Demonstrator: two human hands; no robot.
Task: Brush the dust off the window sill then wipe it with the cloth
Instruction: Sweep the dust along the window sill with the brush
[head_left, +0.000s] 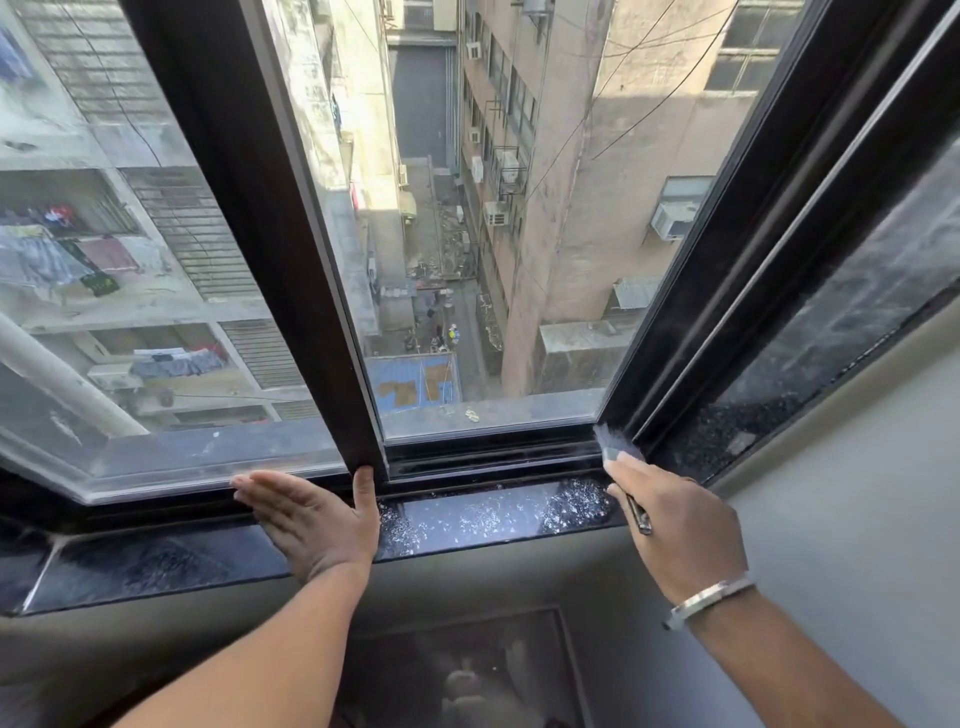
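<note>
Dusty black window sill (493, 514): brushing is underway, paintbrush (615, 447) gripped by right hand (675, 525), left hand (317, 519) flat, unclenched; sweeping leftward seems required next.

On the window sill (493, 514) the left hand (317, 519) lay flat left of centre, thumb against the sash frame (311, 312) behind it, while the right hand (680, 525) held the brush (615, 447) in the track at the sill's right end.

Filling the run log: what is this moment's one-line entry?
phase: brushing | right hand: holds brush at sill right corner | left hand: flat on sill | cloth: unseen
</note>
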